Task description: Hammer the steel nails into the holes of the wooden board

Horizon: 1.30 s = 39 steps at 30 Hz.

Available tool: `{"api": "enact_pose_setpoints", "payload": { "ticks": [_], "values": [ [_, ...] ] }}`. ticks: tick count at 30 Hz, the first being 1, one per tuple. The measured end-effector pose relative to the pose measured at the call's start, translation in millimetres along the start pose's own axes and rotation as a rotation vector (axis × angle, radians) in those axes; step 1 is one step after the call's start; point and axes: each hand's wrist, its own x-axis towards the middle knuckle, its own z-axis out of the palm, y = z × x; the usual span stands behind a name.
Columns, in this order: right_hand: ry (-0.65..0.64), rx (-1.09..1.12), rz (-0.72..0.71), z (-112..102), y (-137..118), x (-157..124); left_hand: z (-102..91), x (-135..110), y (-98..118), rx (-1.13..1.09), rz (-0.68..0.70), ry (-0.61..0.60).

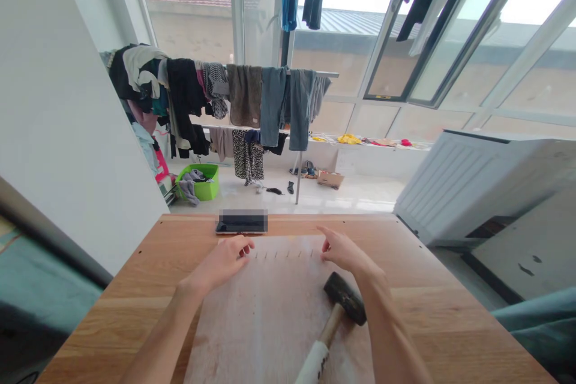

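A pale wooden board (261,324) lies on the table, with a row of thin nails (288,255) standing near its far edge. My left hand (229,258) is at the left end of the row, its fingers curled in; whatever lies between the fingertips is too small to make out. At the right end is my right hand (344,252), index finger stretched out and the other fingers bent toward the thumb. What these hold, if anything, cannot be seen. A hammer (345,298) with a black head and wooden handle rests on the board beside my right forearm, its white grip toward me.
Beyond the board a dark phone (242,222) lies at the far edge of the wooden table (450,312). Past the table stand a drying rack (333,74) hung with clothes and a green basket (207,186). A white cabinet-like piece (468,174) is on the right.
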Motion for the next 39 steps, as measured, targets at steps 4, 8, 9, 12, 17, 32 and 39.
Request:
{"api": "enact_pose_setpoints", "payload": {
  "ticks": [4,8,9,12,17,32,39],
  "values": [
    [-0.003,0.006,0.002,-0.6,-0.1,-0.5,0.2,0.3,-6.1,-0.055,-0.003,-0.003],
    [0.018,-0.002,-0.010,-4.4,-3.4,-4.3,-1.2,0.1,-7.5,-0.133,-0.018,-0.006],
    [0.026,-0.005,-0.018,-5.8,-5.3,-5.6,-1.5,0.3,-6.5,-0.144,-0.021,-0.003],
    [0.046,-0.005,-0.050,-9.1,-12.7,-8.4,-0.3,1.7,-2.0,-0.175,-0.018,0.026],
    [0.041,-0.019,-0.114,-4.2,-24.8,-5.9,7.4,5.0,5.2,-0.163,0.021,0.057],
    [0.023,-0.087,-0.120,7.0,-29.9,1.5,11.7,5.4,11.3,-0.177,0.006,0.091],
    [0.039,-0.080,-0.122,5.6,-33.8,0.4,14.5,5.6,9.1,-0.213,0.016,0.105]
  ]
}}
